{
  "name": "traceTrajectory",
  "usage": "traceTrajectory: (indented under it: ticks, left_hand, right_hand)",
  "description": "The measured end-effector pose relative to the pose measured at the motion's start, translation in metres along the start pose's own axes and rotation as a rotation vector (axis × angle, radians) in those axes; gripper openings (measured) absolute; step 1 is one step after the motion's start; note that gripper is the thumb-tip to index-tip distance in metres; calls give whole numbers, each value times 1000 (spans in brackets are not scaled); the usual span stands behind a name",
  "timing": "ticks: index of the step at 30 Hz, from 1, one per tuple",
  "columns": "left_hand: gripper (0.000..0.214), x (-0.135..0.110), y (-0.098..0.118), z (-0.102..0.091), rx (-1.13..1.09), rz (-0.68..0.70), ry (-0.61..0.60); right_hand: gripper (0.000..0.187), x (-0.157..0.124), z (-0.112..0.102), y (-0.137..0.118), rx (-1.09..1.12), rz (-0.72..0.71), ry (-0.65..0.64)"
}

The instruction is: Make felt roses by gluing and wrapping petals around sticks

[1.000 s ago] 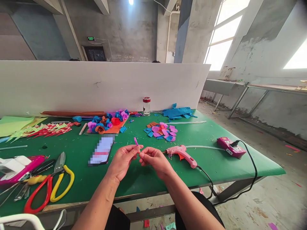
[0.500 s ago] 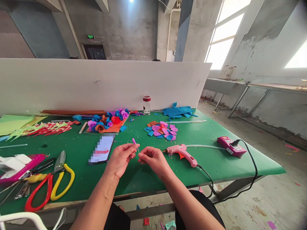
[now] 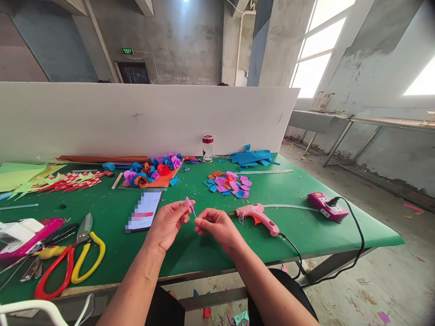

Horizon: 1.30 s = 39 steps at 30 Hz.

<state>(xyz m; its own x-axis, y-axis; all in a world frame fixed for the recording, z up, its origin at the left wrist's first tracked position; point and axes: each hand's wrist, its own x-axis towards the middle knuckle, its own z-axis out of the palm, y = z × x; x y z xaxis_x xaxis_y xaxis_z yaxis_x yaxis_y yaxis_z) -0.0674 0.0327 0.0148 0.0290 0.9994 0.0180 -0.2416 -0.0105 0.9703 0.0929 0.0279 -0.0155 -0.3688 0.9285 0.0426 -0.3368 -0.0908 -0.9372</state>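
Above the green table, a small purple roll of crepe paper (image 3: pixel 190 207) tapers down to a thin tip. My left hand (image 3: pixel 169 225) is closed, its thumb and forefinger pinching the upper part of the roll. Close on the right, my right hand (image 3: pixel 216 226) pinches the thin lower end between thumb and fingertips; whether a wire runs inside cannot be seen. A pink hot glue gun (image 3: pixel 256 213) lies just right of that hand. Beyond both hands is a pile of cut paper petals (image 3: pixel 228 184) in pink, blue and brown.
A phone (image 3: pixel 145 212) lies left of my hands. Finished paper flowers (image 3: pixel 152 173) sit behind it. Red-and-yellow-handled shears (image 3: pixel 84 230) rest at the left. At the right is a pink power strip (image 3: pixel 328 207) with a black cord. A red-lidded jar (image 3: pixel 207 149) stands by the white board (image 3: pixel 149 117).
My left hand has shifted slightly left, away from the right fingers, and more of the purple roll shows between them. The right hand has barely moved.
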Motion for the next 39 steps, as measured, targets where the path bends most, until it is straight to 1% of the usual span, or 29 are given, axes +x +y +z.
traceTrajectory:
  ticks: [4,7,11,13,15,18,22,24,27,29,32,35,39]
  left_hand:
    - [32,0,-1,3,4,23,41]
    - [33,0,-2,4,-29,48,51]
    - [32,-1,-4,5,-10,-9,6]
    - [31,-2,-3,7,9,-15,-13]
    - [30,-5,-1,10,29,7,-9]
    - [24,-12,4,15,167,99,-20]
    - [13,-21,9,22,418,317,-72]
    - [12,-24,11,25,486,387,-50]
    - [10,-25,11,25,552,435,9]
    - [9,-24,11,24,576,456,21]
    - [10,-24,10,21,602,479,8]
    - [8,-24,8,19,615,510,-15]
    - [4,-23,6,17,628,550,-53]
  right_hand:
    - [44,0,1,-1,-8,33,-10]
    - [43,-1,1,-3,51,55,-5]
    - [42,-2,-2,-5,183,93,-24]
    - [43,-2,-3,-4,196,109,-57]
    - [43,-2,-3,-2,165,103,-84]
    - [43,-1,-2,0,63,13,-91]
    - [36,3,-6,1,-112,-201,-27]
    - [30,5,-8,0,-163,-261,9]
    - [25,5,-11,-3,-205,-300,51]
    - [22,5,-11,-5,-246,-316,73]
    - [16,3,-10,-7,-332,-355,110]
    - [14,3,-9,-8,-392,-390,140]
    - [14,2,-8,-7,-436,-400,127]
